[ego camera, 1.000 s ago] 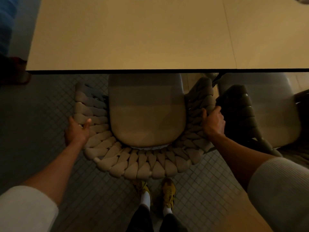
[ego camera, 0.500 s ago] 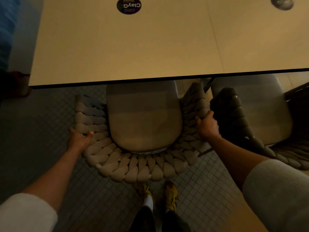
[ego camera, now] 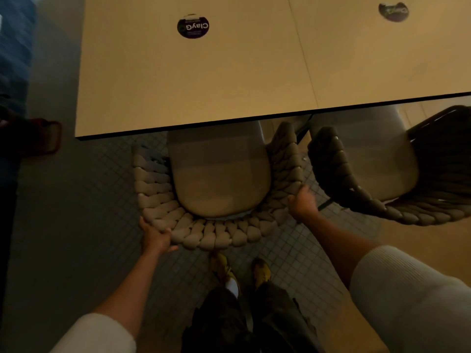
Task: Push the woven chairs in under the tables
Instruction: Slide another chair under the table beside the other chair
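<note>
Below the near edge of the surface: the woven chair (ego camera: 216, 189), its front part tucked under, its curved back standing out toward the person.
Surface: a pale top (ego camera: 193, 80) with a thin dark edge; a seam across it marks where two tops meet.
Woven chair: thick tan braided back and arms around a smooth padded seat (ego camera: 219, 174); only the far end of the seat is hidden under the surface edge.
Left hand (ego camera: 154, 238): at the chair's rear left corner, grip closed round the braided rim, fingers curled under it and thumb along its lower edge.
Right hand (ego camera: 302, 202): at the chair's right side, fingers part open and resting against the outer braid; whether they actually clasp the rim I cannot tell.
Second chair (ego camera: 377, 179): darker woven chair just right of the tan chair, near it but apart, its front also under the surface and its back angled out.
Stickers: a round dark label (ego camera: 193, 26) on the surface beyond the tan chair; another (ego camera: 393, 12) farther right, blurred.
Floor (ego camera: 84, 205): small square tiles under and around the tan chair.
Feet: two yellow shoes (ego camera: 261, 272) just behind the tan chair's back, dark trousers above them.
Sleeves: pale ribbed cuffs (ego camera: 407, 296) pushed up both forearms.
</note>
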`<action>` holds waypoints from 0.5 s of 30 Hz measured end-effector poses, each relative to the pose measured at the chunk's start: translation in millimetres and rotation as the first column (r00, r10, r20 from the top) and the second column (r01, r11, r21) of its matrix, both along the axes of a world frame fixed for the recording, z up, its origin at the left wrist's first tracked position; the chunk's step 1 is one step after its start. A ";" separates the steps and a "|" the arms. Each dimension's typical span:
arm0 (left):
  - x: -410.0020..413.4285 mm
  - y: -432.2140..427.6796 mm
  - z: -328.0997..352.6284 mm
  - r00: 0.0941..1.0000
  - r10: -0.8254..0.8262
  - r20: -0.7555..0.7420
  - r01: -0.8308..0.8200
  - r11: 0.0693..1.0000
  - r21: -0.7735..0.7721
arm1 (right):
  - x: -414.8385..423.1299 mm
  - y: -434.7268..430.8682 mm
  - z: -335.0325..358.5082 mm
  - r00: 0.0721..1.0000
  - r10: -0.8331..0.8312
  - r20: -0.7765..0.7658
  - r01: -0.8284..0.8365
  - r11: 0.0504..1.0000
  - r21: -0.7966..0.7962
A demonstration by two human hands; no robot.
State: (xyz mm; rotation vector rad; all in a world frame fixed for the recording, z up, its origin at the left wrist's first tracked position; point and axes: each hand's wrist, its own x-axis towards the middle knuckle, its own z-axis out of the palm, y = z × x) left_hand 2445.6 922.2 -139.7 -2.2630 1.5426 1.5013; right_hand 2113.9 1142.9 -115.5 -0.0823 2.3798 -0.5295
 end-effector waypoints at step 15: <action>3.6 -4.9 -10.0 0.991 -0.035 0.131 0.046 0.995 -0.088 | 29.1 10.8 -11.6 0.997 -0.065 -0.051 0.065 0.998 0.017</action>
